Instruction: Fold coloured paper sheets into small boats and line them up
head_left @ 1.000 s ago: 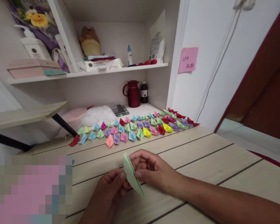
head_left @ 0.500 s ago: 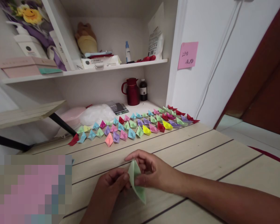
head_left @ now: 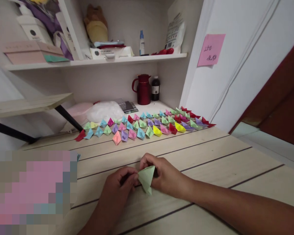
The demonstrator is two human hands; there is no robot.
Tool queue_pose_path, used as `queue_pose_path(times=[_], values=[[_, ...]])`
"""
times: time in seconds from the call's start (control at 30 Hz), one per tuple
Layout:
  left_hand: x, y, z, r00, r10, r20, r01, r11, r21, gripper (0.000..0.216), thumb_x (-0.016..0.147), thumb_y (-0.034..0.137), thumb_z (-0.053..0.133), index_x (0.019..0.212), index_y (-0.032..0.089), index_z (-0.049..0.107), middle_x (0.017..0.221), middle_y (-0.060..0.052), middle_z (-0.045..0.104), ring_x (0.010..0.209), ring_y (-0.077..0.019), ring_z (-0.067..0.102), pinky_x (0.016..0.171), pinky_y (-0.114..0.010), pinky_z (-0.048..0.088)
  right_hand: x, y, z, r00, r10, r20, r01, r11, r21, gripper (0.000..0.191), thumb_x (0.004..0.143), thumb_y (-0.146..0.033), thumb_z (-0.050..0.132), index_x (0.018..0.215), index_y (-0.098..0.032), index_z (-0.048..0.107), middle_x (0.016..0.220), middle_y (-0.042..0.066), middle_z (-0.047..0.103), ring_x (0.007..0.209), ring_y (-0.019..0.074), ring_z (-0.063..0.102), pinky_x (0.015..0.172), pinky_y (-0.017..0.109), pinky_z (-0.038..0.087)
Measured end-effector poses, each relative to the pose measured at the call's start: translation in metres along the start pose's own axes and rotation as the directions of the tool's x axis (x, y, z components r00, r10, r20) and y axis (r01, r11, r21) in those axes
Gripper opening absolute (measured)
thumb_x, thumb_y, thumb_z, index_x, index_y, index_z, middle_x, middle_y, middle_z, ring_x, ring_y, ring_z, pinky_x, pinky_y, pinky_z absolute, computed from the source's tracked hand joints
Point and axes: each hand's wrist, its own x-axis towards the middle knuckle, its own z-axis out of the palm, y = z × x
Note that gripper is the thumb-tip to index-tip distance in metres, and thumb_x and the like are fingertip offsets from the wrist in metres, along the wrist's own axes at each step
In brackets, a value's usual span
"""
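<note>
Between my two hands, just above the wooden table [head_left: 220,166], is a light green folded paper [head_left: 147,177] with a wide top and a narrow lower tip. My left hand [head_left: 124,181] pinches its left corner between thumb and fingers. Curled around its right side, my right hand [head_left: 161,171] grips the paper, with some fingertips hidden behind it. Beyond my hands stand rows of small folded paper boats [head_left: 149,132] in red, blue, green, purple, pink and yellow.
White shelves [head_left: 100,62] rise behind the boats, holding a red jug [head_left: 143,89], a dark bottle [head_left: 155,88] and a plastic bag [head_left: 105,111]. A raised wooden stand [head_left: 31,105] is at the left. A pixelated patch covers the lower left. A pink note [head_left: 211,50] hangs on the wall.
The green paper has turned from a tall, opened pocket with its tip down right to a flatter, triangular face towards me. My right hand's fingers have curled in behind it. The view has shifted slightly.
</note>
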Motion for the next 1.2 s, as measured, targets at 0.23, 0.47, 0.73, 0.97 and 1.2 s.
queue_pose_path(times=[0.23,0.47,0.73,0.97,1.2], values=[[0.001,-0.008,0.007,0.997,0.056,-0.045,-0.058,0.997,-0.054,0.036,0.081,0.025,0.055,0.117,0.025,0.051,0.071,0.005,0.06,0.062,-0.0133,0.055,0.062,-0.026,0.043,0.002,0.002,0.002,0.988,-0.154,-0.025,0.138,0.94,-0.311,0.024,0.066,-0.005,0.063,0.076,-0.02,0.047,0.072,-0.006,0.054,0.064,0.0093,0.048,0.061,0.021,0.033],[-0.003,-0.007,0.007,0.988,0.044,-0.146,-0.043,0.999,0.007,0.009,0.079,0.028,0.055,0.085,0.023,0.051,0.073,0.003,0.059,0.066,-0.0153,0.057,0.063,-0.028,0.044,0.005,0.008,0.001,0.986,-0.168,-0.003,0.149,0.884,-0.443,0.022,0.066,-0.005,0.06,0.076,-0.02,0.047,0.075,-0.005,0.058,0.07,0.0111,0.051,0.069,0.025,0.029],[-0.006,-0.007,0.007,0.972,0.174,-0.156,-0.157,0.981,0.116,0.007,0.078,0.022,0.056,0.084,0.023,0.055,0.085,0.0,0.059,0.076,-0.0162,0.056,0.071,-0.029,0.045,0.009,0.003,-0.005,1.0,0.003,0.013,0.001,0.942,-0.336,0.016,0.071,-0.007,0.053,0.068,-0.019,0.044,0.058,-0.007,0.043,0.055,0.0085,0.04,0.052,0.021,0.027],[-0.004,-0.007,0.01,0.964,0.234,-0.129,-0.209,0.96,0.184,0.009,0.078,0.018,0.054,0.084,0.023,0.059,0.089,0.0,0.058,0.077,-0.0141,0.056,0.07,-0.026,0.044,0.008,0.003,-0.008,0.996,0.054,0.074,-0.043,0.989,-0.142,0.017,0.073,-0.009,0.053,0.064,-0.019,0.042,0.059,-0.007,0.042,0.056,0.0079,0.037,0.052,0.019,0.03],[-0.004,-0.003,0.009,0.975,0.19,-0.117,-0.14,0.93,0.34,0.008,0.074,0.016,0.055,0.07,0.022,0.056,0.069,0.003,0.06,0.068,-0.0156,0.053,0.065,-0.027,0.037,0.008,0.001,-0.001,0.999,0.029,-0.02,-0.033,0.962,-0.27,0.022,0.066,-0.007,0.055,0.068,-0.021,0.039,0.057,-0.009,0.044,0.051,0.0074,0.039,0.05,0.019,0.028]])
